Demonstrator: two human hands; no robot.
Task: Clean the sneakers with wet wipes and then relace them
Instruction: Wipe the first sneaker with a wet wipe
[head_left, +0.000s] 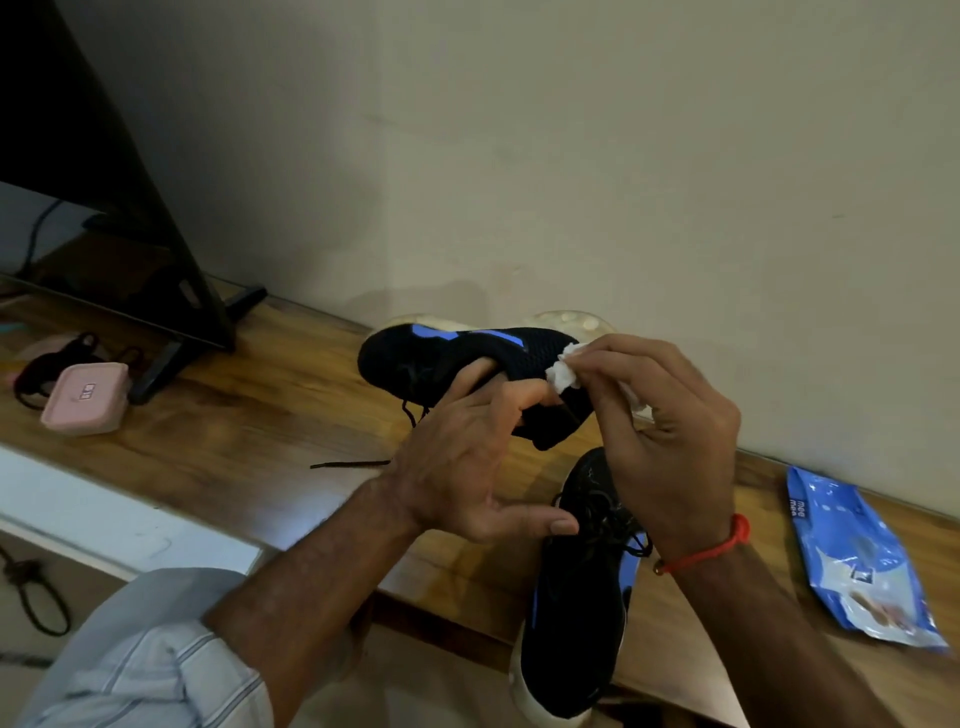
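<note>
My left hand (467, 457) grips a black sneaker (415, 358) with blue stripes and a pale sole, holding it on its side above the wooden table, fingers inside the opening. My right hand (670, 447) pinches a crumpled white wet wipe (563, 370) against the sneaker's heel side. A second black sneaker (576, 613) lies on the table below my right wrist, its laces loose. A loose black lace (350, 464) rests on the wood left of my left hand.
A blue pack of wet wipes (857, 556) lies at the right on the wooden table (249, 431). A pink box (85, 397) and black cords sit at the left near a TV stand leg (171, 358). The wall runs close behind.
</note>
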